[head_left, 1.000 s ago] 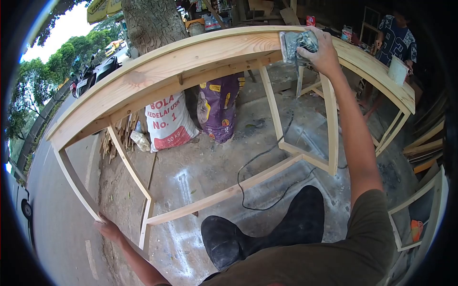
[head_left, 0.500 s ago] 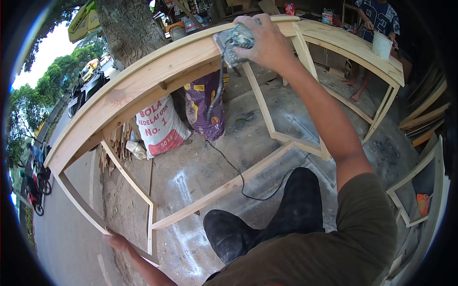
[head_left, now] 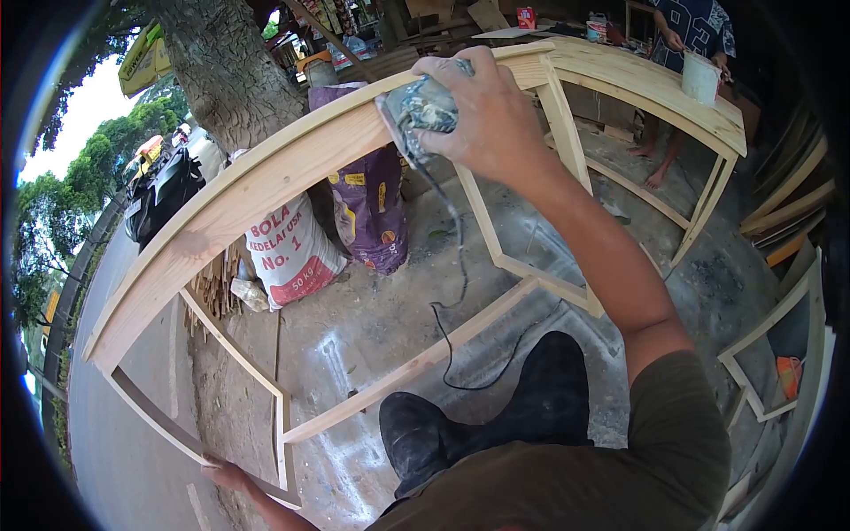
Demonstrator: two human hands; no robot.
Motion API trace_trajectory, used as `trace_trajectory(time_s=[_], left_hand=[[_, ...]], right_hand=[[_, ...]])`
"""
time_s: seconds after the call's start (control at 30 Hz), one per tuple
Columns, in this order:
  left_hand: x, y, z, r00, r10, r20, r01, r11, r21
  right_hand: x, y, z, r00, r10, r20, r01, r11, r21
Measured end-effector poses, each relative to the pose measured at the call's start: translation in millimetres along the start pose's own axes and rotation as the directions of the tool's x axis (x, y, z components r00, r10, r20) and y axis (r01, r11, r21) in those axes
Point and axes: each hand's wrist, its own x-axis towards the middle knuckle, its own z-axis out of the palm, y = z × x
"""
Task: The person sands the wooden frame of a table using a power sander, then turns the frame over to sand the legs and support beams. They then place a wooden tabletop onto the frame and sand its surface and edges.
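A wooden table frame (head_left: 266,190) of pale bare wood stands tipped in front of me, its long side board curving across the upper part of the view. My right hand (head_left: 485,115) is closed over the top of a small corded power sander (head_left: 423,111) with a worn, paint-spotted body. The flat pad of the sander rests against the side board, and its cord hangs down to the ground. At the lower left, my left hand (head_left: 228,476) is closed round a leg (head_left: 155,423) of the frame.
A white-and-red sack (head_left: 292,252) and a purple sack (head_left: 372,212) stand behind the frame near a tree trunk (head_left: 221,71). Another person stands by a second wooden table (head_left: 620,75) with a white bucket (head_left: 700,80). A black cord (head_left: 447,354) lies on the floor.
My right hand and the sander have moved a little left along the side board. The sander's cord has swung right. My left hand keeps its hold on the leg.
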Motion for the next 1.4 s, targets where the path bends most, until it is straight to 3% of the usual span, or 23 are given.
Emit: trace_trajectory(time_s=[0.03,0.13,0.17,0.27,0.4,0.53,0.67,0.73,0.77,0.87,0.9,0.93,0.97,1.0,1.03,1.1,1.13,1.23,1.27,1.33,1.4], left_hand=[[-3.0,0.6,-1.8,1.000,-0.026,-0.011,0.026,1.000,0.017],[10.9,-36.5,18.0,0.995,0.092,-0.047,-0.086,0.990,0.112],[10.7,-35.5,14.1,0.996,0.088,-0.032,-0.084,0.992,0.093],[8.5,-29.7,13.8,0.997,0.073,-0.018,-0.072,0.996,0.042],[-1.1,-30.9,18.3,0.997,0.075,-0.023,-0.074,0.996,0.040],[-1.4,-40.0,13.3,0.990,0.130,-0.060,-0.128,0.991,0.036],[-12.7,-26.1,-0.1,0.998,0.056,0.004,-0.057,0.998,0.035],[-9.7,-27.7,-10.1,0.998,0.026,0.061,-0.031,0.996,0.081],[-5.5,-39.3,-8.8,0.993,0.109,0.047,-0.113,0.991,0.077],[5.1,-43.0,-12.6,0.990,-0.087,0.111,0.091,0.995,-0.032],[9.8,-10.8,-36.0,0.969,-0.153,0.192,0.083,0.939,0.333],[-6.2,32.2,-35.9,0.991,-0.108,-0.078,0.126,0.952,0.279],[-20.8,91.1,-31.9,0.936,-0.080,-0.342,0.161,0.963,0.217],[-11.9,145.2,-38.8,0.946,0.192,-0.262,-0.130,0.963,0.236],[-18.3,227.9,-42.8,0.781,0.484,-0.394,-0.483,0.869,0.110],[-41.5,391.0,-61.7,0.552,0.740,-0.383,-0.829,0.537,-0.158],[-59.3,464.4,-72.4,0.426,0.819,-0.385,-0.904,0.399,-0.151],[-107.5,635.0,-87.6,0.205,0.953,-0.223,-0.962,0.153,-0.226],[-120.0,671.8,-77.4,0.195,0.973,-0.124,-0.942,0.151,-0.301],[-148.8,724.2,-84.9,0.367,0.867,0.336,-0.851,0.459,-0.256],[-147.3,733.3,-56.0,0.403,0.888,0.220,-0.859,0.450,-0.243]], right_hand=[[-2.0,-3.8,-0.2,1.000,0.014,0.013,-0.014,1.000,0.007],[-9.1,19.8,6.2,0.998,0.020,-0.057,-0.020,1.000,-0.004],[-6.0,32.6,4.5,0.991,0.133,-0.029,-0.134,0.989,-0.054],[3.8,82.2,5.3,0.986,0.132,-0.106,-0.141,0.986,-0.090],[-1.5,56.5,7.1,0.991,0.106,-0.080,-0.109,0.993,-0.044],[-11.9,-25.6,7.0,0.992,0.007,-0.123,-0.009,1.000,-0.015],[-28.2,-87.8,6.4,0.992,-0.080,-0.101,0.092,0.988,0.123],[-38.6,-91.2,-2.9,0.993,-0.112,-0.036,0.116,0.983,0.141],[-39.3,-86.0,-8.2,0.991,-0.132,-0.013,0.132,0.979,0.154],[-45.3,-27.3,-20.4,0.996,-0.026,-0.089,0.037,0.991,0.125],[-47.1,3.6,-26.5,0.997,-0.010,-0.077,0.022,0.988,0.154],[-49.7,37.7,-29.0,0.995,0.025,-0.093,-0.010,0.987,0.158],[-51.9,70.3,-29.4,0.993,0.054,-0.103,-0.037,0.986,0.165],[-53.9,99.3,-30.2,0.985,0.131,-0.112,-0.113,0.982,0.154],[-55.1,126.3,-31.6,0.973,0.202,-0.113,-0.185,0.972,0.145],[-52.5,178.2,-35.4,0.965,0.238,-0.109,-0.229,0.969,0.088],[-50.5,204.1,-32.9,0.965,0.235,-0.117,-0.228,0.971,0.063],[-28.9,255.3,-25.6,0.956,0.244,-0.163,-0.254,0.966,-0.039],[-19.6,262.1,-23.3,0.948,0.266,-0.173,-0.284,0.955,-0.087],[1.0,273.9,-19.1,0.943,0.287,-0.169,-0.311,0.940,-0.138],[18.0,278.6,-8.7,0.947,0.300,-0.117,-0.315,0.939,-0.139]])
